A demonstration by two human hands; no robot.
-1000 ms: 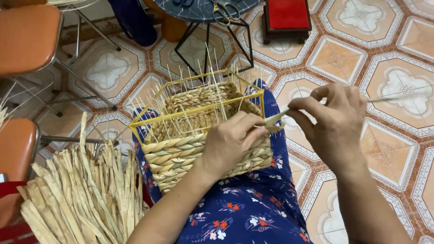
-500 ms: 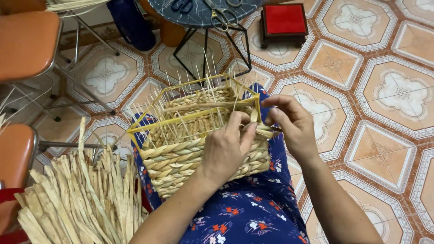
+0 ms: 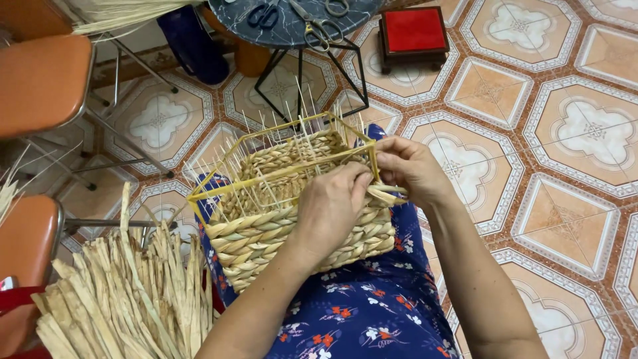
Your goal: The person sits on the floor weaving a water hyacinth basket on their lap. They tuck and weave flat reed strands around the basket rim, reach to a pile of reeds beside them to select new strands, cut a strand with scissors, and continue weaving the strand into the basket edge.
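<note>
Both hands pinch at a half-woven basket [image 3: 266, 219] resting on the person's lap: the left hand [image 3: 330, 207] presses flat on its near wall, and the right hand [image 3: 409, 167] nips a straw strand [image 3: 387, 194] at the corner. Patterned floor tiles [image 3: 565, 153] lie below, with dried straw strips [image 3: 119, 299] bundled just beside.

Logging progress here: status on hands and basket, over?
Left hand pressed on basket rim. Right hand pinching strand at its corner. Nothing in the way.
</note>
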